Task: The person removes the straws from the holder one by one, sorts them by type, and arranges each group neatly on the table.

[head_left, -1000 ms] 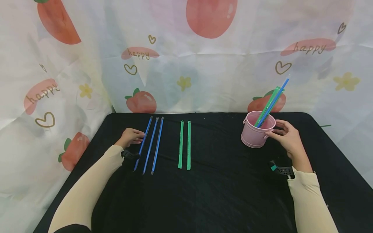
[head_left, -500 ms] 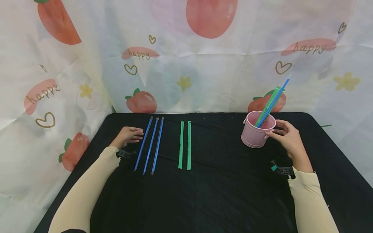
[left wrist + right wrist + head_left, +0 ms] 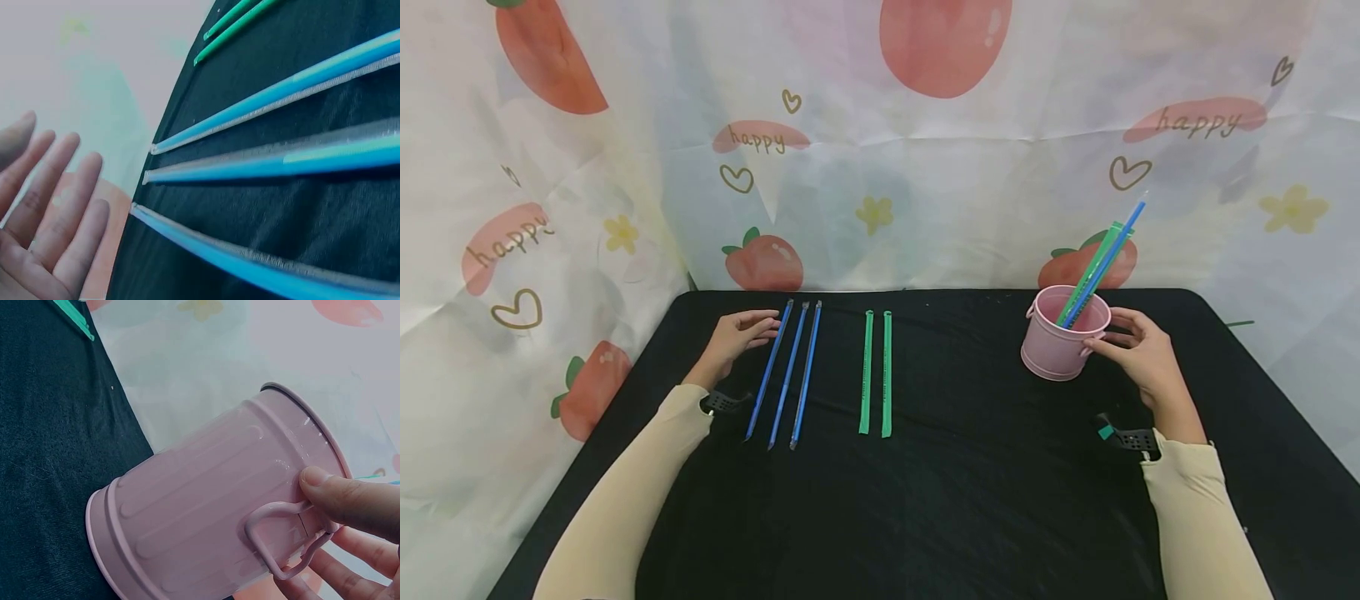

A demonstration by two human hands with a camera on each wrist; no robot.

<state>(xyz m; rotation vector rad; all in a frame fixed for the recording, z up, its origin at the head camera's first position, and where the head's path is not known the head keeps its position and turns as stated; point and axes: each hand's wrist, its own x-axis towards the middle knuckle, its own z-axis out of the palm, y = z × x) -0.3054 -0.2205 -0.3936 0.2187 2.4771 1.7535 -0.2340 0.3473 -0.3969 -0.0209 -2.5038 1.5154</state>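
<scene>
My left hand (image 3: 737,343) is held with its fingers straight just left of three slim blue sticks (image 3: 767,371) in clear sleeves, like wrapped straws. In the left wrist view its fingers (image 3: 78,219) are spread and hold nothing. Right of the blue sticks lie two flat green strips (image 3: 866,372), side by side. My right hand (image 3: 1146,358) pinches a pink bucket (image 3: 1054,354) by the side handle near its rim, thumb on the outside. Upright on the table, the bucket holds a blue stick (image 3: 1120,250) and green strips (image 3: 1093,267), leaning right.
A black cloth covers the table (image 3: 940,517). Behind and to the left hangs a white printed curtain (image 3: 955,217) that meets the table's far edge. Each wrist wears a dark strap (image 3: 1133,438).
My left hand first drew back left from the leftmost blue stick, then moved toward the far edge, its fingers straightening. My right hand and the bucket have stayed put.
</scene>
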